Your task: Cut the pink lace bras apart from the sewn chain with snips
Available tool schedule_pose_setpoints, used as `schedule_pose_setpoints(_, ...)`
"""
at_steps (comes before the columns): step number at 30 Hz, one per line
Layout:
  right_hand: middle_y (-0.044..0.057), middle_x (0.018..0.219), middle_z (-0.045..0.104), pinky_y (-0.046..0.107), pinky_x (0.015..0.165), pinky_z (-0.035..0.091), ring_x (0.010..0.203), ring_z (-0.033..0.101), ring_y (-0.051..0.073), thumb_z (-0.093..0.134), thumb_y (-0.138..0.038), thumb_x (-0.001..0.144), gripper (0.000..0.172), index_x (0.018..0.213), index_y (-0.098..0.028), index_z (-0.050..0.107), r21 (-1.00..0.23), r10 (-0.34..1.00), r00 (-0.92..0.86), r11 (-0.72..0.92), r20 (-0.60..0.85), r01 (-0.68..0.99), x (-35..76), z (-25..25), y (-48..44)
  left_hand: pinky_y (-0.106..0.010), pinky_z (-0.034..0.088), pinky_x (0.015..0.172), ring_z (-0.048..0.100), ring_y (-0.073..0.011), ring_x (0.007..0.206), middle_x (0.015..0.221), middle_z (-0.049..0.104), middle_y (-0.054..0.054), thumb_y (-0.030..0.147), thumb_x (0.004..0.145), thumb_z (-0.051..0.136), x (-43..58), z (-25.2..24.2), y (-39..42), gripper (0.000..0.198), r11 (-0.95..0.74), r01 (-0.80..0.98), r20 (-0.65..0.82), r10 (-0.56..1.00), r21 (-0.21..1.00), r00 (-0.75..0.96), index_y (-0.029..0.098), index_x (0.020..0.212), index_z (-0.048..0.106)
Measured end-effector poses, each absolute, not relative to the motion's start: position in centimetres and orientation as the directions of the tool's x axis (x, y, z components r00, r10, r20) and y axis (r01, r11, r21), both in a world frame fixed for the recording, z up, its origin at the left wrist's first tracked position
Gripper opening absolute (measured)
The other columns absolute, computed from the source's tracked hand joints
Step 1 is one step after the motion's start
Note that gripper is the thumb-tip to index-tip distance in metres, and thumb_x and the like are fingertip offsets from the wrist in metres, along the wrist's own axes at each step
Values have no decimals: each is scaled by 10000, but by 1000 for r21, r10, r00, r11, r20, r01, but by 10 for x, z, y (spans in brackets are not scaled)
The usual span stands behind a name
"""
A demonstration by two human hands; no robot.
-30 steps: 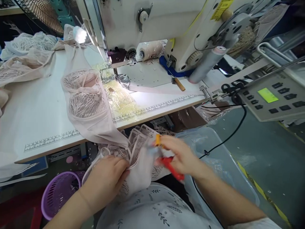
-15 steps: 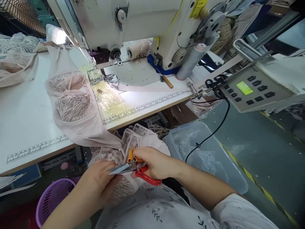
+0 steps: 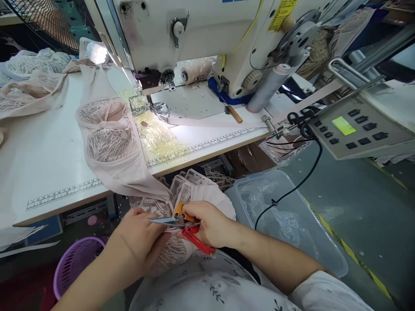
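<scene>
My right hand (image 3: 212,224) grips a pair of scissors with red and orange handles (image 3: 201,242), its blades pointing left and slightly parted. The blade tips reach my left hand (image 3: 138,235), whose fingers are closed on a pale pink lace bra (image 3: 173,255) over my lap. The fingertips are partly hidden by fabric and the hand itself. More of the pale pink lace garment (image 3: 112,142) lies on the sewing table and runs over its front edge towards my hands. White lace pieces (image 3: 207,194) hang just beyond the scissors.
A sewing machine (image 3: 201,30) stands on the white table (image 3: 58,151), with a wooden-handled tool (image 3: 235,114) by its base. A control panel (image 3: 359,125) juts out at right. Below are a clear plastic bin (image 3: 324,250) and a purple basket (image 3: 68,263). A black cable (image 3: 301,181) crosses the bin.
The view has shifted slightly, so the table and machine appear farther right. My left hand sits a little higher against the scissors, still on the bra; the scissors stay in my right hand.
</scene>
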State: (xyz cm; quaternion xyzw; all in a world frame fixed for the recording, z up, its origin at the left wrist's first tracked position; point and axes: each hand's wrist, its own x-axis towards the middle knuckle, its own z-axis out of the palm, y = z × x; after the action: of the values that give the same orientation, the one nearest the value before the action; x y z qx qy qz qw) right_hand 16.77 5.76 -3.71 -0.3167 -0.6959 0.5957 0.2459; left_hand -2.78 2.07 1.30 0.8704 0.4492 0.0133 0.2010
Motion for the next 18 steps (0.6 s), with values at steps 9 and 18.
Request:
schedule_pose_setpoints(9, -58, 610, 301, 199, 470, 252, 546, 270, 89, 629, -224, 683, 384, 589, -213, 257, -950, 711, -699, 263, 74, 166, 176, -40, 55, -251, 475, 729, 624, -184, 844, 917, 669, -19, 253, 892, 479, -87, 22, 5, 169, -149, 747, -210, 907, 648, 364, 256, 965, 631)
schedule_pose_setpoints(18, -28, 613, 410, 213, 472, 311, 538, 367, 111, 560, -306, 804, 241, 653, -197, 407, -921, 662, -748, 318, 47, 224, 181, -26, 48, -234, 396, 659, 490, -125, 693, 748, 546, 20, 191, 787, 602, -84, 15, -4, 20, 247, 292, -323, 914, 924, 246, 178, 781, 587)
